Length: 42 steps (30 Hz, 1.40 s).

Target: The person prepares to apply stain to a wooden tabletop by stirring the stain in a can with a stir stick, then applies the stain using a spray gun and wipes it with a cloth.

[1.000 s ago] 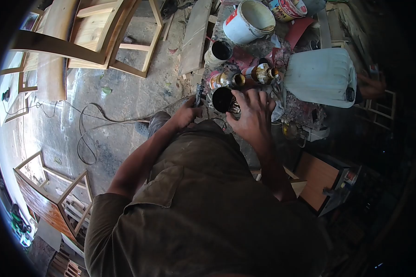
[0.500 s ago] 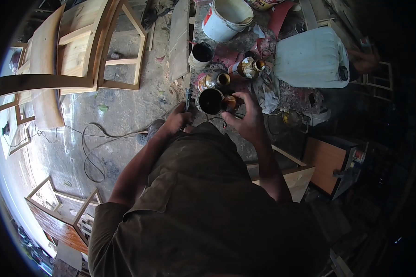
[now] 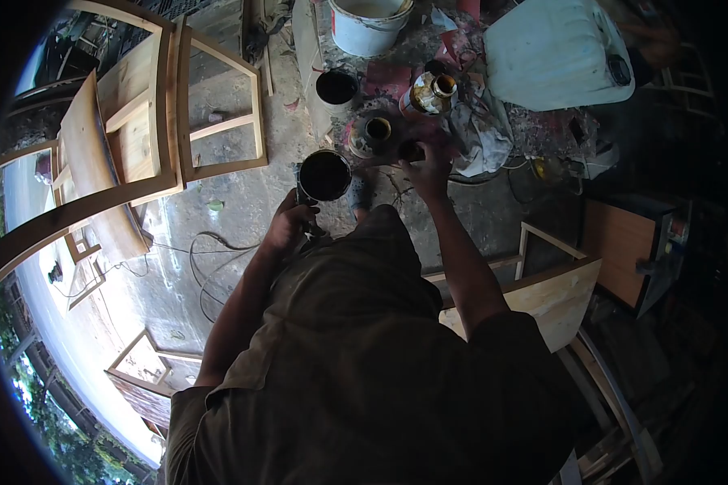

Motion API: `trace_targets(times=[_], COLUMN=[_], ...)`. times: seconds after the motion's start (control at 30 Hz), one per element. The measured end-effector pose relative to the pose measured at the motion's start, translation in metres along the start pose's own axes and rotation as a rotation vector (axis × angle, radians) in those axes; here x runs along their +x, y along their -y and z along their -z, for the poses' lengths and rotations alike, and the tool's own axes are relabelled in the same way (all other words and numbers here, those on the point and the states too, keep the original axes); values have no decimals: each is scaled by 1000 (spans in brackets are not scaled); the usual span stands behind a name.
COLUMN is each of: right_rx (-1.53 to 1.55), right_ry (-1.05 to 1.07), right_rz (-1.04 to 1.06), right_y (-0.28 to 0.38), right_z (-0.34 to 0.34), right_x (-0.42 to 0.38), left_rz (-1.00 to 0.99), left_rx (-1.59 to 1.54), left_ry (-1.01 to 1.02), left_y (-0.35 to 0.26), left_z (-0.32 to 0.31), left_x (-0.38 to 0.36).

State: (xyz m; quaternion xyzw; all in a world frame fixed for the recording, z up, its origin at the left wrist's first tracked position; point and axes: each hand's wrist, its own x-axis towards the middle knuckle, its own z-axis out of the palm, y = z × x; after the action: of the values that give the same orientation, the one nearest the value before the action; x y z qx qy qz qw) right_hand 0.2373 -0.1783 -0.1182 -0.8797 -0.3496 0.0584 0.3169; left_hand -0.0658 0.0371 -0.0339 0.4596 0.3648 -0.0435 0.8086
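Observation:
My left hand (image 3: pixel 289 224) is closed around the handle of what looks like a spray gun, whose open round cup (image 3: pixel 325 175) is dark inside. My right hand (image 3: pixel 429 171) grips a small dark cup (image 3: pixel 412 151) at the near edge of the cluttered work surface. Just beyond it stand an open bottle (image 3: pixel 372 133) with a stained neck and a labelled can (image 3: pixel 430 93) with drips down its side. A pot (image 3: pixel 336 86) of dark liquid sits farther to the left.
A white bucket (image 3: pixel 368 28) and a large translucent jerrycan (image 3: pixel 554 56) stand at the back. A crumpled rag (image 3: pixel 479 137) lies right of the cans. Wooden frames (image 3: pixel 170 105) are on the left, with a hose (image 3: pixel 206 263) on the floor. Another person's arm (image 3: pixel 655 44) shows at the upper right.
The spray gun's cup has moved left, away from the small cup in my right hand. My right hand has moved slightly up and turned. The view has shifted.

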Motion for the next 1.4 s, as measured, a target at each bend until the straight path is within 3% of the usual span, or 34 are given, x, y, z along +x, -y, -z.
trace_targets(times=[0.1, 0.2, 0.3, 0.4, 0.53, 0.63, 0.77, 0.9, 0.97, 1.1, 1.17, 1.27, 1.4], right_rx=[19, 236, 152, 396, 1193, 810, 945, 717, 612, 607, 630, 331, 247], right_ry=[-62, -348, -491, -431, -160, -285, -308, -212, -214, -170, -113, -52, -52], right_rz=[-67, -50, 16, 31, -77, -60, 37, -93, -72, -22, -103, -158, -230], right_y=[2, -12, -21, 1, 15, 1, -3, 30, 11, -17, -20, -16, -15], right_z=[1, 12, 31, 32, 11, -3, 4, 78, 83, 79, 74, 70, 50], right_x=[-4, 12, 49, 87, 116, 120, 124, 87, 59, 1, -28, -53, -67], left_rz=[33, 7, 2, 9, 5, 24, 14, 30, 18, -10, 4, 3, 28], left_rx=[-74, -151, -123, -113, -129, -120, -193, -225, -173, -96, -43, -16, -68], left_ry=[-107, -115, -146, -160, -134, -133, -160, -70, -145, -76, -63, -57, -45], left_y=[-44, -49, -53, -66, -65, -54, -52, -40, -51, -39, -32, -34, -45], left_z=[-32, -38, -43, -54, -53, -45, -47, -34, -45, -27, -18, -23, -34], left_x=[-22, -25, -31, -41, -45, -50, -50, -44, -45, -31, -23, -20, -25])
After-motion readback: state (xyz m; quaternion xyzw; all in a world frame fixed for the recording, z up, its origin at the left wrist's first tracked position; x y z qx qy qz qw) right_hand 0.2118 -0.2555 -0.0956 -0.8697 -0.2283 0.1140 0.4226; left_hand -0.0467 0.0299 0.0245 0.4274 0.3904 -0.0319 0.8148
